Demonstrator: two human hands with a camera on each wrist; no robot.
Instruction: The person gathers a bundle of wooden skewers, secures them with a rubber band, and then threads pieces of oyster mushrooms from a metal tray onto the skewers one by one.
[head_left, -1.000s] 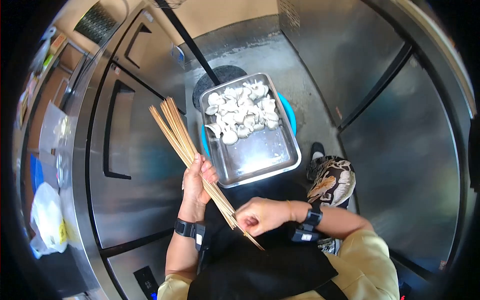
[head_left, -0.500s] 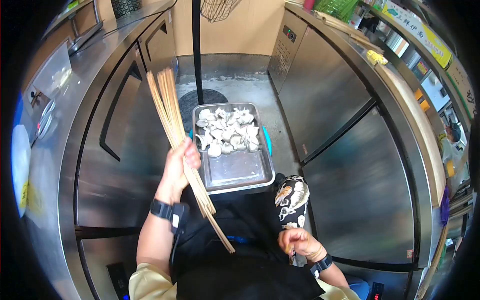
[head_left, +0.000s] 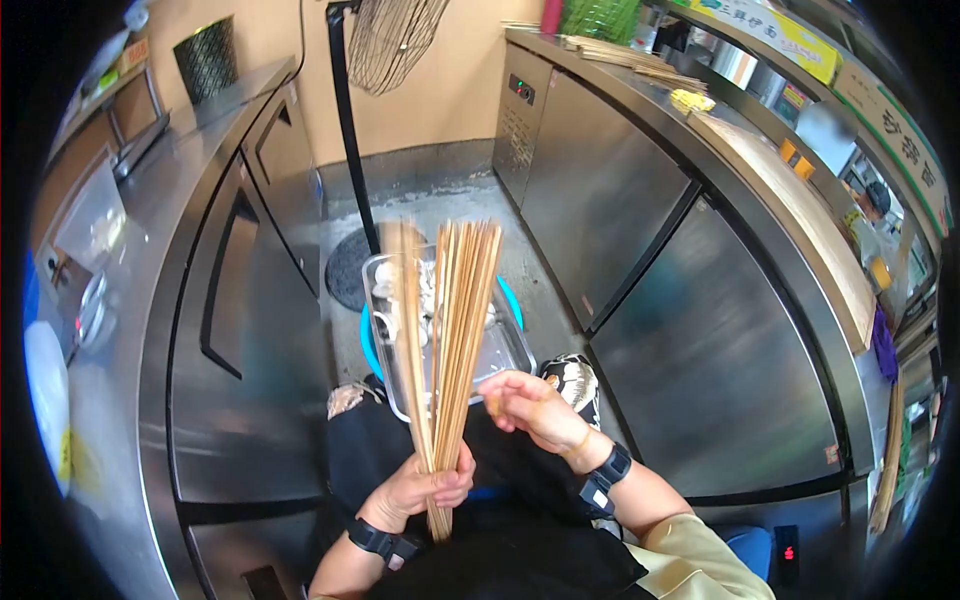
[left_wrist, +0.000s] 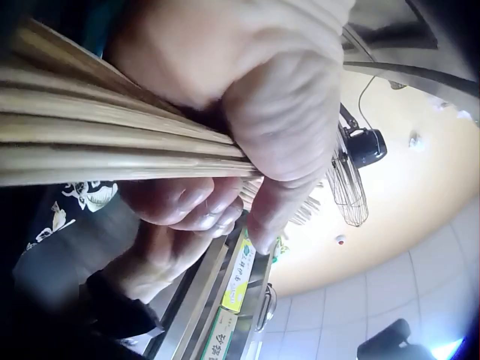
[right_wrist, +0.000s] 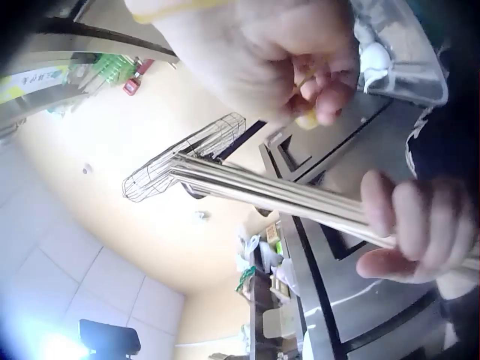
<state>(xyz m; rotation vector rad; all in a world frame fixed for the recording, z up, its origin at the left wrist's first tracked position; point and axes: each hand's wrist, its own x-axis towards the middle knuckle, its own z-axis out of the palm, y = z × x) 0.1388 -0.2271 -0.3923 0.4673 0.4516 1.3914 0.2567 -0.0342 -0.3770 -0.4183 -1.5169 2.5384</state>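
My left hand (head_left: 420, 485) grips a thick bundle of bamboo skewers (head_left: 462, 330) near its lower end. The skewers stand roughly upright and fan into two groups at the top, the left one blurred. To the right of the bundle is my right hand (head_left: 540, 415), held up and apart from the sticks, its fingers curled. In the right wrist view its fingertips pinch a small yellow rubber band (right_wrist: 307, 118), mostly hidden by the fingers. Behind the skewers sits a metal tray (head_left: 512, 352) with white oyster mushrooms (head_left: 384, 282), partly covered by the bundle.
A turquoise basin (head_left: 511, 303) shows under the tray. Steel cabinets (head_left: 250, 350) flank me on both sides. Ahead stands a fan (head_left: 395, 40) on a black pole with a round base. More skewers (head_left: 640, 65) and a long wooden board (head_left: 790, 220) lie on the right counter.
My left hand has swung the skewers from a left lean to upright before me, in front of the tray. My right hand left the bundle's lower end, dropped toward my knee, then rose beside the sticks.
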